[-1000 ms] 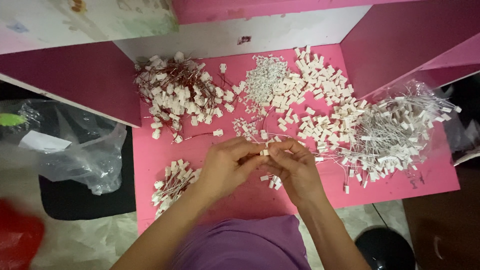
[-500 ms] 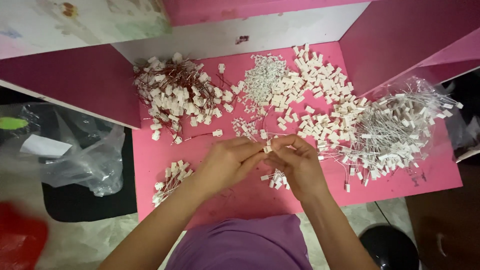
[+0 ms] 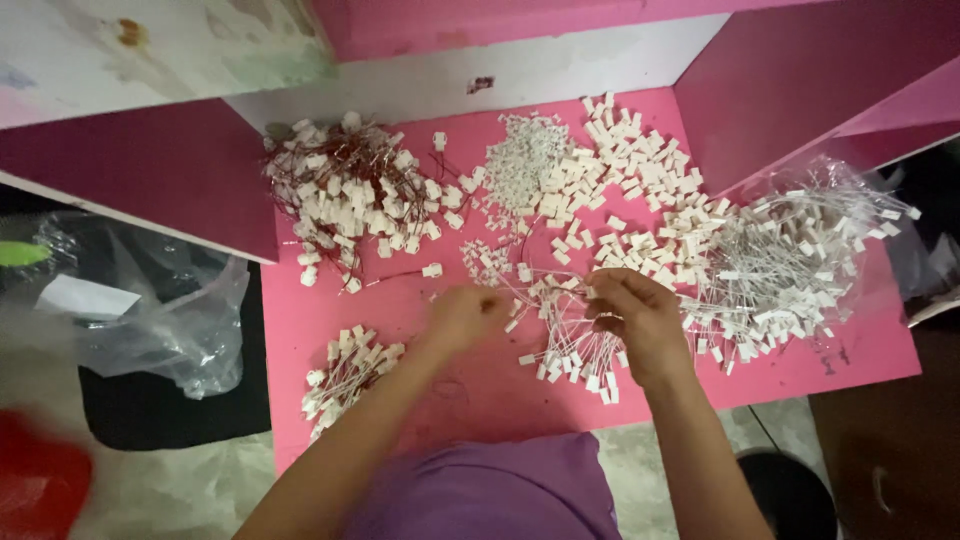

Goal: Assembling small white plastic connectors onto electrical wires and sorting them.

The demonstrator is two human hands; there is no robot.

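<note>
The left hand [image 3: 465, 315] is pinching thin white wires, fingers curled narrow. The right hand [image 3: 635, 315] is gripping the same bunch of small white wired connectors [image 3: 570, 345], lying on the pink table [image 3: 860, 350]. At ten o'clock is sitting a red-wired connector heap [image 3: 350, 205]; at two o'clock, a clear bag of connectors [image 3: 790, 260].

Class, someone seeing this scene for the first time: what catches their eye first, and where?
The bright pink tabletop strewn with heaps of small white plastic connectors, thickest toward the back. At centre, the left hand and right hand work over a bundle of thin white-tipped wires.
</note>
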